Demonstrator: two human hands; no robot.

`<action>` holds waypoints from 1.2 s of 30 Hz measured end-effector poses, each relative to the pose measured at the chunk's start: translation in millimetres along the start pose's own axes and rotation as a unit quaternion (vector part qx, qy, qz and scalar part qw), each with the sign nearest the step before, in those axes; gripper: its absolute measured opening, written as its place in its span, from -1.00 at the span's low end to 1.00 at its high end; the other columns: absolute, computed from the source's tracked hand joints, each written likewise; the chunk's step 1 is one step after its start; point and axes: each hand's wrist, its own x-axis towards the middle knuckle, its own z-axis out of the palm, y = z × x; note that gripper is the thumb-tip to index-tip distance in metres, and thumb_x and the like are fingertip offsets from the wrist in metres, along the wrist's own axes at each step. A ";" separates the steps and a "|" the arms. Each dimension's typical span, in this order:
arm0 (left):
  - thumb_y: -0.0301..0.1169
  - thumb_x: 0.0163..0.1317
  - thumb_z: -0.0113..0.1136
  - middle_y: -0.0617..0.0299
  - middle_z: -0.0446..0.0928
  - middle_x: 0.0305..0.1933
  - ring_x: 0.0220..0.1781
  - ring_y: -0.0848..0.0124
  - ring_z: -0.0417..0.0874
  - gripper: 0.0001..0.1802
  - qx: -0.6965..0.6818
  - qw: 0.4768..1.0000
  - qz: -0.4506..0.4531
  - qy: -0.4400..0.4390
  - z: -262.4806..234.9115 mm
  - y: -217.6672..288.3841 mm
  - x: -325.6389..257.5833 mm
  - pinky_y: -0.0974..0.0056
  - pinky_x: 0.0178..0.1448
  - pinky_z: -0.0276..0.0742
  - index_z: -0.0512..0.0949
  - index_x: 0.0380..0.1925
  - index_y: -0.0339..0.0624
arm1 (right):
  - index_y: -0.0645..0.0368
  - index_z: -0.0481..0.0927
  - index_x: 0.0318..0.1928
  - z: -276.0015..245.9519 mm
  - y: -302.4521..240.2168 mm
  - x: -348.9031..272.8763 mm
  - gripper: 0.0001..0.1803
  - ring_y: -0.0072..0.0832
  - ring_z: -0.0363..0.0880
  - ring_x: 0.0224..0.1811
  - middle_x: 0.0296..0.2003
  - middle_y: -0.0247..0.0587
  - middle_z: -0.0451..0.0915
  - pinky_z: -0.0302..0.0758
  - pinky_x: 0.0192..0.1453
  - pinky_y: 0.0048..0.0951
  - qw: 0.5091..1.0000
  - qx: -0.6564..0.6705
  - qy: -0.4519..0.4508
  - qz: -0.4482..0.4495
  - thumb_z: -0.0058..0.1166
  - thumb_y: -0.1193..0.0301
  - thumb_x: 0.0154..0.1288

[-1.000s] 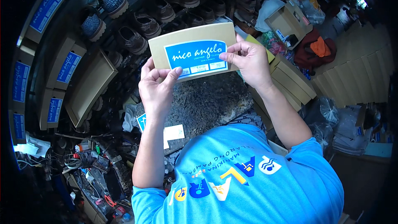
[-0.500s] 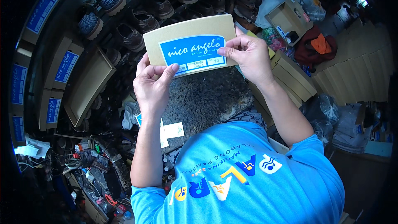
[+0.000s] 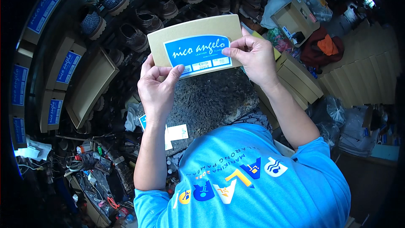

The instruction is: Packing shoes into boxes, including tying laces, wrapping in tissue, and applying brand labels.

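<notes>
Both hands hold a brown cardboard shoebox (image 3: 158, 42) up in front of me, its end panel facing me. A blue label (image 3: 198, 44) with white lettering and small white fields sits on that panel. My left hand (image 3: 158, 82) grips the lower left corner, its thumb on the label's lower left edge. My right hand (image 3: 255, 57) is closed round the right end, thumb pressed on the label's right side. The fingers behind the box are partly hidden. Below it lies a dark, rough work surface (image 3: 211, 101), with white paper slips (image 3: 177, 132) beside my left forearm.
Shoes (image 3: 135, 37) stand on racks at the back. Labelled shoeboxes (image 3: 67, 65) and an open box part (image 3: 90, 88) are at left. Tools and cables (image 3: 101, 164) clutter the lower left. More cardboard boxes (image 3: 297, 78), an open box (image 3: 297, 21) and plastic bags (image 3: 335, 112) lie at right.
The shoebox and my left hand have shifted very slightly to the right. Both hands keep the same grip on the box.
</notes>
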 end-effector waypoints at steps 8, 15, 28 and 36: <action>-0.43 0.10 0.55 -0.19 0.41 0.39 0.38 0.11 0.53 -0.79 -0.015 1.000 0.021 0.017 5.3 3.7 -0.5 0.20 0.35 0.47 0.70 -0.49 -0.34 | 0.27 0.73 -0.25 6.3 15.4 -1.8 -0.70 -0.49 0.76 -0.31 -0.14 -0.03 0.76 0.68 -0.08 -0.45 0.995 -0.029 0.057 -0.081 0.52 0.36 0.08; -0.47 0.12 0.55 -0.12 0.43 0.37 0.27 0.29 0.58 -0.81 -0.103 0.993 0.061 -0.019 -8.2 -1.9 4.2 0.31 0.14 0.59 0.69 -0.46 -0.34 | 0.27 0.51 0.25 -18.2 6.0 47.6 -0.25 -0.41 0.65 0.03 -0.06 -0.12 0.68 0.52 0.21 -0.32 0.979 0.018 -0.005 -0.202 0.17 -0.14 0.38; 0.34 0.30 0.02 -0.36 -0.05 0.61 0.68 -0.20 -0.17 0.16 0.288 0.913 0.280 -0.068 40.7 8.2 -14.3 -0.42 0.56 -0.59 0.01 0.50 -0.50 | 0.29 0.46 0.12 33.2 -44.9 45.5 -0.75 -0.72 0.62 -0.32 -0.35 -0.19 0.72 0.50 -0.21 -0.65 0.953 0.245 0.032 -0.175 0.05 0.46 0.53; 0.54 0.24 -0.28 -0.29 -0.15 0.65 0.69 -0.19 -0.26 0.26 0.206 0.945 0.224 -0.118 36.7 24.1 6.5 -0.30 0.62 -0.48 -0.04 0.53 -0.42 | 0.28 0.39 0.11 36.1 -38.7 26.9 -0.76 -0.71 0.60 -0.34 -0.33 -0.16 0.71 0.48 -0.24 -0.65 0.957 0.247 -0.021 -0.150 0.02 0.51 0.52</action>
